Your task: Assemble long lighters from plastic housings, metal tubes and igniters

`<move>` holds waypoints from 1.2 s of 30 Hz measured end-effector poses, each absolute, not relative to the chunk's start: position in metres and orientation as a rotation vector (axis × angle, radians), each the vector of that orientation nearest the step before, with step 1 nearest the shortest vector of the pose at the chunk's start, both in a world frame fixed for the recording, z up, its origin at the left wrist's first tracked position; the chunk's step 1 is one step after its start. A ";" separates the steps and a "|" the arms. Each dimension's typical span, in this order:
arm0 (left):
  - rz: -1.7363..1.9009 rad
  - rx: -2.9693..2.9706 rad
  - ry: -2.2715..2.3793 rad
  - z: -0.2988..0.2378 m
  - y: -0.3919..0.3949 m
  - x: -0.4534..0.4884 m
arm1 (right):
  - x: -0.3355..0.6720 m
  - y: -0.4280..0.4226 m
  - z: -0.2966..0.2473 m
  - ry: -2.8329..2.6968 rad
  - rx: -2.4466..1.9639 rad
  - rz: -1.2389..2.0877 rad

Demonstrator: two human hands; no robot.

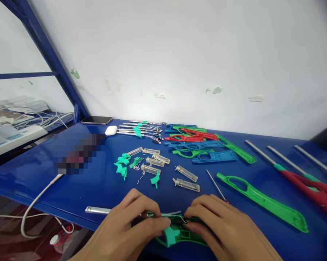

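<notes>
At the table's front edge, a green lighter handle half (pixel 192 236) lies open side up between my hands. My left hand (pixel 133 223) is closed, its thumb and forefinger pinching at the top of a teal trigger (pixel 169 237) set in the handle. A silver metal tube (pixel 98 210) sticks out to the left from beneath this hand. My right hand (pixel 220 223) is closed on the handle's right part, fingertips at thin wires (pixel 183 219) inside it. The fingers partly cover the handle's inside.
Behind my hands lie several clear fuel tanks (pixel 186 173), loose teal triggers (pixel 121 168) and metal tubes with wires (pixel 138 133). Coloured handle halves (pixel 215 156), another green half (pixel 264 197), a screwdriver (pixel 215 184) and long red lighters (pixel 302 181) are rightward. A phone (pixel 96 120) lies back left.
</notes>
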State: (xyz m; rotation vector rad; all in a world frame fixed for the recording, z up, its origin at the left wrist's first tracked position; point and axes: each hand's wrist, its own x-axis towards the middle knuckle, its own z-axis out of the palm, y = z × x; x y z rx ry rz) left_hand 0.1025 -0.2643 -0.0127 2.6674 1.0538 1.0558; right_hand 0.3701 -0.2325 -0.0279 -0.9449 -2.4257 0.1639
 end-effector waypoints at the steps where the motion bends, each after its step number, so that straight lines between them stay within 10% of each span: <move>1: 1.065 2.663 1.087 -0.015 -0.266 0.104 | 0.369 -0.233 -0.029 -2.411 -0.918 0.119; 36: 1.195 2.332 1.239 -0.027 -0.276 0.100 | 0.362 -0.235 -0.029 -2.200 -0.842 0.137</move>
